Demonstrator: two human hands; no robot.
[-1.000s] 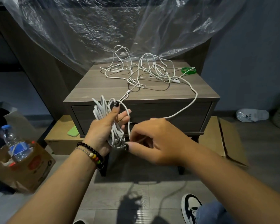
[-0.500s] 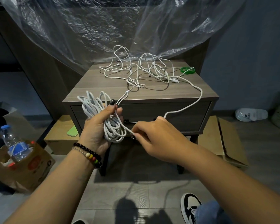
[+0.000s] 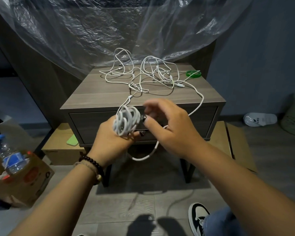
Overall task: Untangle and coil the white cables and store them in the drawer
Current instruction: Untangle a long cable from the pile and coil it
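My left hand (image 3: pixel 109 142) grips a coil of white cable (image 3: pixel 126 122) in front of the shut drawer (image 3: pixel 92 125) of a grey-brown nightstand (image 3: pixel 95 97). My right hand (image 3: pixel 170 128) is just right of the coil, thumb against it, fingers curled and blurred. The loose run of the same cable (image 3: pixel 144 158) passes under that hand and hangs in a loop below both hands. It climbs over the nightstand's right front edge to a tangle of white cables (image 3: pixel 148 77) on top. A knotted strand links the coil to that tangle.
A green band (image 3: pixel 192 73) lies at the nightstand's back right. Clear plastic sheeting (image 3: pixel 109 31) hangs behind. A cardboard box with a water bottle (image 3: pixel 8 155) stands at the left, flat cardboard boxes (image 3: pixel 235 142) lie under and beside the nightstand, and a white slipper (image 3: pixel 260 119) is at the right.
My left hand turned and shifted right, so the coil now faces the drawer. My right hand rose from below the coil to its right side, and a slack loop of cable dropped beneath both hands.
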